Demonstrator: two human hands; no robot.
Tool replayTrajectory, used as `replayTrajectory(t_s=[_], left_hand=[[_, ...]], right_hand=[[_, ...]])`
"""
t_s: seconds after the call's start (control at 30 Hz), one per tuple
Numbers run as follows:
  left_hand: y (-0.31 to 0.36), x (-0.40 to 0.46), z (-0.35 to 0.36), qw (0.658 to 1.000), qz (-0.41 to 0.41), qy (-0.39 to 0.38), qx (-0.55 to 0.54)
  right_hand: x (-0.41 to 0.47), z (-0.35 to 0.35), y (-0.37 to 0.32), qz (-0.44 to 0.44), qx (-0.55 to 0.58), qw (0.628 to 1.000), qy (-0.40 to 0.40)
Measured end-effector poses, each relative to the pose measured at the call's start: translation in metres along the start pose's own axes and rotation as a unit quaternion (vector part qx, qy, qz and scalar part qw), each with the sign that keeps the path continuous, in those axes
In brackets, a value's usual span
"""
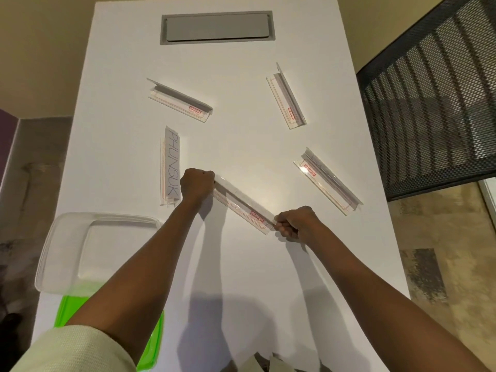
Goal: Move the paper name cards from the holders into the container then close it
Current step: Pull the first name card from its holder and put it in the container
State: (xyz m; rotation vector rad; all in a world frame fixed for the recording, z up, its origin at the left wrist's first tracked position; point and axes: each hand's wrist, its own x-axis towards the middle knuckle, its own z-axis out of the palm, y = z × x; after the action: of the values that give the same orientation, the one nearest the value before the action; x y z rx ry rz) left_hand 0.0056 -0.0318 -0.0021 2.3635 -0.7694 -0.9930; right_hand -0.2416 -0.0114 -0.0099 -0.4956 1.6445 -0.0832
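Several clear acrylic name-card holders lie on the white table. My left hand grips the upper left end of the nearest holder, which lies diagonally. My right hand pinches its lower right end. A holder at the left shows a card reading PHUNSUK. Three more holders sit at the back left, the back right and the right. The clear container stands at the near left. Its green lid lies flat under my left forearm.
A grey cable hatch is set into the far end of the table. A black mesh chair back stands close to the table's right edge. Patterned floor shows on both sides.
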Motion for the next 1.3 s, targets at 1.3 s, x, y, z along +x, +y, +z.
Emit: replayTrajectory(t_s=[1.3], left_hand=[[-0.056, -0.044, 0.016, 0.991, 0.107, 0.078, -0.01]], right_hand=[[0.043, -0.012, 0.015, -0.427, -0.162, 0.858, 0.237]])
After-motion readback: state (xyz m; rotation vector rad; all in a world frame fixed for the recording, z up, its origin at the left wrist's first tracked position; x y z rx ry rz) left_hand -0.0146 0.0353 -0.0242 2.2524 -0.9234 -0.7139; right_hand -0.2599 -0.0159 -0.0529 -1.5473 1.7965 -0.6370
